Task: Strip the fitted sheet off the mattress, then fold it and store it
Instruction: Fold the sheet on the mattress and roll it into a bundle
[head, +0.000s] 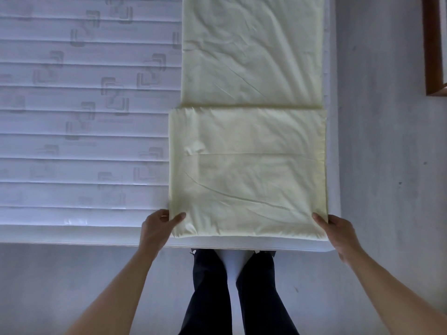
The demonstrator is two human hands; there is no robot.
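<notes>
Pale yellow cotton, thin and limp by the look of its soft creases: the fitted sheet (249, 170) lies on the bare quilted mattress (79, 112), filling the centre and upper right of the frame as a long strip. Its near end is already doubled over into a thicker rectangular pad in the lower middle. The stripping looks done and the folding is partway along.

At the pad's lower left corner, the left hand (157, 226) pinches the cloth, thumb on top and fingers tucked under the edge. At the lower right corner the right hand (338, 234) holds the same way, thumb on the fabric, fingers hidden beneath, so both grips are closed on the sheet.

I judge the sheet light and floppy, with no stiffness of its own; it will sag between any two holds and its layers may slide apart. The corners are the sensible places to hold it, through all layers at once. Keeping the edge taut between the hands should carry the next fold over squarely.
</notes>
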